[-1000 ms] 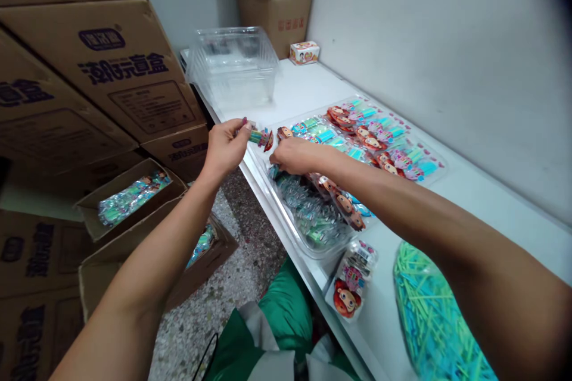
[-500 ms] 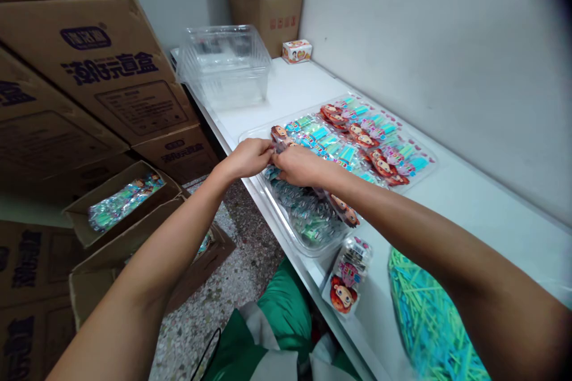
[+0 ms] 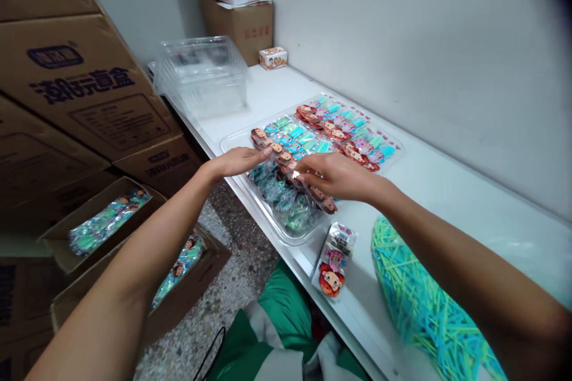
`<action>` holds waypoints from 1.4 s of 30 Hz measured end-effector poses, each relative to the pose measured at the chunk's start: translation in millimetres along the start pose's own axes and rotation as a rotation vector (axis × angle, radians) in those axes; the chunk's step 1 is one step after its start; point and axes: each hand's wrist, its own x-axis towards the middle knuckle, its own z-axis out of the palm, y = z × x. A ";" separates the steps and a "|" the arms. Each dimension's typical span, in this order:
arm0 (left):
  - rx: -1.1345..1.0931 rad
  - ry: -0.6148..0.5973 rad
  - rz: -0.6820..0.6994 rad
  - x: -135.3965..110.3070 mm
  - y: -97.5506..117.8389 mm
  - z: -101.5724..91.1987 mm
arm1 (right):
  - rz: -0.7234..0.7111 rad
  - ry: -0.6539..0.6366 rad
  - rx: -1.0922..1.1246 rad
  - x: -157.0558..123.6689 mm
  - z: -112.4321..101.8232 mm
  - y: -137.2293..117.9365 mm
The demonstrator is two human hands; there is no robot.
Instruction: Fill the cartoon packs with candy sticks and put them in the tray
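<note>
My left hand (image 3: 243, 161) lies flat with fingers stretched out, its fingertips at the row of clear packets (image 3: 286, 161) with red-haired cartoon heads. My right hand (image 3: 335, 175) is over the same row, a little to the right, its fingers loosely bent and apart. By its fingertips shows a small white spot that I cannot make out. These packets, with blue and green sticks inside, fill a clear plastic tray (image 3: 295, 240). A second row of packets (image 3: 353, 131) lies behind, heart prints along its far edge.
A stack of similar packets (image 3: 333, 268) lies near the table's front edge. Loose blue and green sticks (image 3: 429, 303) are in a clear bag at right. Clear plastic tubs (image 3: 201, 74) stand at back left. Cartons (image 3: 75, 95) and open boxes of packets (image 3: 107, 220) stand left.
My hands were close together at the tray's left end with fingers pinched. Now they are apart: the right has moved along the row, and the left has flattened out. The view has shifted a little.
</note>
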 end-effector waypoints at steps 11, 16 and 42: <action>0.080 -0.108 0.027 1.2 2.9 3.0 | 0.157 -0.014 0.016 -79.4 3.5 -17.9; 0.042 0.040 0.071 -6.7 1.3 3.1 | 0.219 0.025 0.005 -112.9 2.1 -29.6; -0.155 -0.167 0.153 21.5 19.9 6.3 | 0.388 -0.004 0.111 -180.8 32.0 -62.3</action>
